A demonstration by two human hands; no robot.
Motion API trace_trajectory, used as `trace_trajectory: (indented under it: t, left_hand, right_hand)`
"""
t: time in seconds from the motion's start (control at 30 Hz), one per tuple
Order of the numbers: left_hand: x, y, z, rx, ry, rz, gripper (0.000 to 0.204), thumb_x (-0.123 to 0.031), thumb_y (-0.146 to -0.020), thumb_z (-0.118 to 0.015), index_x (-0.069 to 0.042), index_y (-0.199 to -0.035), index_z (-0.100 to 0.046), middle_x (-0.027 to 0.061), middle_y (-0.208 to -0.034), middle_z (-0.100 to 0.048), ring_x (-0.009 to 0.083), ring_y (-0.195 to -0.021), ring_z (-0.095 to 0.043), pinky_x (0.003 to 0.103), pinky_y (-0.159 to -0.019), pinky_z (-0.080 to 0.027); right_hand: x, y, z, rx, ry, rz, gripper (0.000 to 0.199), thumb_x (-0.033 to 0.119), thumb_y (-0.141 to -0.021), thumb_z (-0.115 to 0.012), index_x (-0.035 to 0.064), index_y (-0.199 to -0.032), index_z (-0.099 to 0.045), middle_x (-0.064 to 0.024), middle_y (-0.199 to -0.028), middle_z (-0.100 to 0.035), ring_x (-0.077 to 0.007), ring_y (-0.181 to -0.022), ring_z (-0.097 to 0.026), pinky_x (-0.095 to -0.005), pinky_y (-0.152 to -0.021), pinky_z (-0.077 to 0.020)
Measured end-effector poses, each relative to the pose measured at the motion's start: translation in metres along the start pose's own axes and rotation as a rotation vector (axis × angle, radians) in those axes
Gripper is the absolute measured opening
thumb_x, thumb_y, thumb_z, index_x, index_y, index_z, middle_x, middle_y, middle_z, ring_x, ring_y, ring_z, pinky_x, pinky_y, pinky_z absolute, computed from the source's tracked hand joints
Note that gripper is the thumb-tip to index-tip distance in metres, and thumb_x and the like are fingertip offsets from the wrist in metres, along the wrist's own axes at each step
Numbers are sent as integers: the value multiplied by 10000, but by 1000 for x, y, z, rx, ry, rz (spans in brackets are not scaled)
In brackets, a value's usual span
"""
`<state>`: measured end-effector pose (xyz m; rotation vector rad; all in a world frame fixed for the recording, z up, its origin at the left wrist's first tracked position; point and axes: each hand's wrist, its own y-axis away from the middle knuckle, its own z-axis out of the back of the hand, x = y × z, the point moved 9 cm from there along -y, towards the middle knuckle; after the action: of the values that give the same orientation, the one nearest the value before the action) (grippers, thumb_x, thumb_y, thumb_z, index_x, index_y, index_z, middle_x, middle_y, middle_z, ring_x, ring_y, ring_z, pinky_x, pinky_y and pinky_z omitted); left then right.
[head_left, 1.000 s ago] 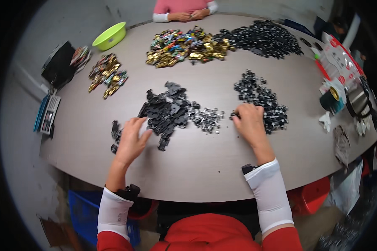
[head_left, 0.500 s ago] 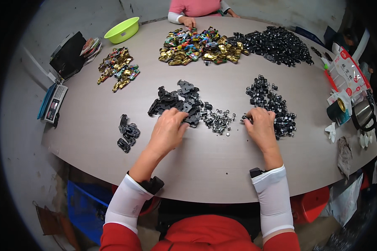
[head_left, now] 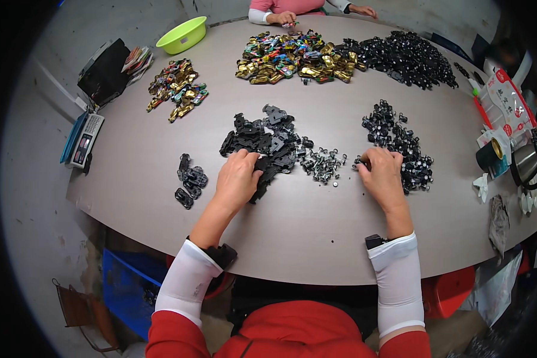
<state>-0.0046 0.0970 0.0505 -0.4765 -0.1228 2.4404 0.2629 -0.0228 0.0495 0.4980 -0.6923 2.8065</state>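
Black flat parts (head_left: 262, 143) at frame centre are being pressed under the left hand (head_left: 237, 179), fingers curled on one piece. Small wheel pieces (head_left: 400, 146), heaped centre-right for easy reach, are being pinched by the right hand (head_left: 380, 173); what is gripped cannot be told.

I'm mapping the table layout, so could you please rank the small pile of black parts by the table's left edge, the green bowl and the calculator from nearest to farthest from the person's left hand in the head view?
From the left hand:
1. Small pile of black parts, just to its left.
2. Calculator, at the table's left edge.
3. Green bowl, at the far left of the table.
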Motion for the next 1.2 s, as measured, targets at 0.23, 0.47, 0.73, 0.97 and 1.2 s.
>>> trace_trajectory:
  t: [0.23,0.47,0.73,0.97,1.2]
  left_hand:
    - [9,-9,12,-46,238,35,199,-34,-814,-671,-7,-1008,-634,114,-930,-631,306,-877,-628,386,-789,-520]
    - [-37,-11,-42,350,1339,376,223,-138,-979,-557,-37,-1174,-595,55,-1005,-664,145,-909,-651,314,-838,-542]
    - [-79,-10,-62,427,1378,263,257,-191,-993,-522,-35,-1162,-637,2,-953,-637,88,-876,-594,286,-830,-517]
    - [-62,-9,-79,339,1355,283,206,-67,-940,-586,-15,-1123,-665,-4,-1003,-659,60,-889,-576,228,-773,-476]
    - [-67,-10,-78,263,1397,266,191,-58,-920,-616,-17,-1091,-689,-29,-940,-635,55,-838,-550,226,-770,-455]
  right_hand:
    - [6,-3,3,-19,-76,11,121,118,-762,-738,69,-822,-645,-58,-843,-642,-236,-876,-605,-417,-921,-356]
    - [50,1,-5,9,-611,-2,116,129,-759,-732,56,-786,-646,-45,-743,-654,-215,-698,-637,-355,-771,-441]
    - [59,2,1,-95,-554,13,133,115,-753,-711,36,-738,-605,-65,-686,-635,-219,-600,-600,-364,-680,-454]
    - [58,4,-2,-37,-565,-52,143,98,-747,-738,27,-766,-615,-78,-730,-661,-201,-639,-617,-327,-651,-478]
    - [61,5,2,-74,-609,-78,156,118,-758,-717,34,-738,-587,-80,-692,-634,-236,-606,-606,-354,-655,-476]
